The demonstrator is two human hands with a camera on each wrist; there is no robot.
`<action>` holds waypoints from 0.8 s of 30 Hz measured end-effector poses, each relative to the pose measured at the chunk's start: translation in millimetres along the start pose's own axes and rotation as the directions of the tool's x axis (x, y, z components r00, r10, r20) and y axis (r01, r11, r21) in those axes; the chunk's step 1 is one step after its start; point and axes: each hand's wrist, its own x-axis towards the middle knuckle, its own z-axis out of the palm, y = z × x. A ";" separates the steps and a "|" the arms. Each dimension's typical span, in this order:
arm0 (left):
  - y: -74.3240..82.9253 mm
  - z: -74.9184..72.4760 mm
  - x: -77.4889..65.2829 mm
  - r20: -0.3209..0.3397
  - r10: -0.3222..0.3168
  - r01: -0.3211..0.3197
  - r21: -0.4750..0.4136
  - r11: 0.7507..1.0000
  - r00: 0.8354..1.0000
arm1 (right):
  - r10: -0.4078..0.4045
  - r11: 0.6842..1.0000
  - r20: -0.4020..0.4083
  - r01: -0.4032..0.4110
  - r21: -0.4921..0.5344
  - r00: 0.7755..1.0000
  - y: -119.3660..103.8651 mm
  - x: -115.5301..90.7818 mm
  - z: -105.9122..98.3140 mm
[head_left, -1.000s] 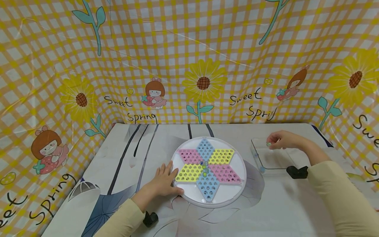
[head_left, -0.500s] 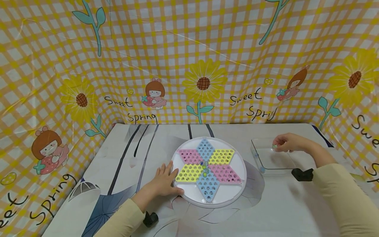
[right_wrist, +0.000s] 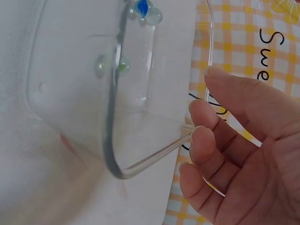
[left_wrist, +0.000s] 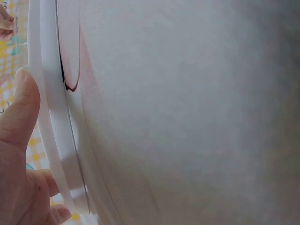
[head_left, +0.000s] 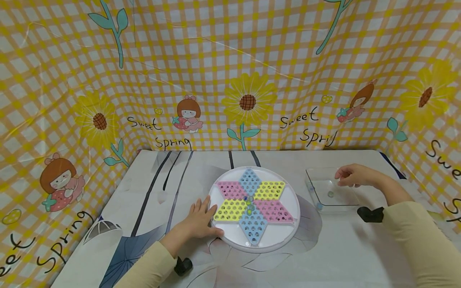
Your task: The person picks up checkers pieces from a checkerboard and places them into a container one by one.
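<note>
My left hand (head_left: pixel 199 222) rests on the near left edge of a round white Chinese checkers board (head_left: pixel 281 236), fingers spread. In the left wrist view, its thumb (left_wrist: pixel 23 101) lies against the board's rim. Several marbles (head_left: pixel 249 208) sit near the middle of the star. At the right, my right hand (head_left: pixel 358 176) hovers over a clear glass container (head_left: pixel 340 208), holding nothing. A greenish clear marble (head_left: pixel 330 194) lies in the container. The right wrist view shows thumb and fingertips apart, beside the container's rim (right_wrist: pixel 112 98).
More marbles (right_wrist: pixel 145 10), one with blue, lie at the container's side. The board stands left of the container on a pale patterned tabletop (head_left: pixel 173 236). A checked cloth (head_left: pixel 201 60) hangs behind. A black wrist mount (head_left: pixel 371 214) is on the right wrist, over the container's near corner.
My right hand has moved right over the container and let go of the marble, which now lies on the container's floor. The left hand and board have not moved.
</note>
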 end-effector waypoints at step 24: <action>1.6 -1.3 0.2 0.004 -0.001 0.001 0.012 1.000 1.000 | -0.232 0.970 -0.088 0.224 -0.088 0.969 -64.3 9.3 31.4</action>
